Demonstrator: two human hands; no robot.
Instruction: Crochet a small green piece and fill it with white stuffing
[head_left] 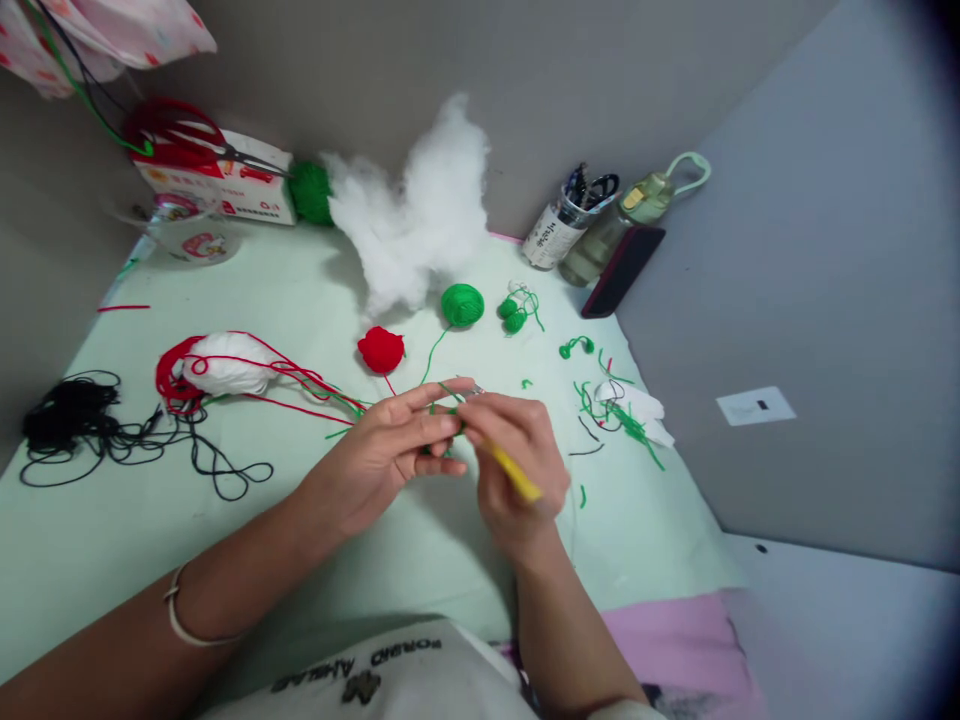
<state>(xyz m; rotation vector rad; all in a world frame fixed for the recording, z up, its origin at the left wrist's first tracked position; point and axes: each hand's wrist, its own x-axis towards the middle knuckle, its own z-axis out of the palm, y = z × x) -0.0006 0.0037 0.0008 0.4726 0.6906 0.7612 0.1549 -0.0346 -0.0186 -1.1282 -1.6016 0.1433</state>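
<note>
My left hand (390,450) is held over the pale green table (90,540), fingers pinched around a small green crochet piece (442,412), with green yarn running from it toward the green yarn ball (462,304). My right hand (517,455) is closed on a yellow-handled crochet hook (514,470), its tip at the green piece. The two hands touch at the fingertips. A small red yarn ball (381,349) lies just beyond them.
White stuffing (420,215) is piled at the back. White yarn wound with red thread (225,365) and tangled black yarn (82,425) lie left. A box with red scissors (214,175), a pen jar (559,225), bottle (630,215), phone (622,270) and green scraps (615,405) surround.
</note>
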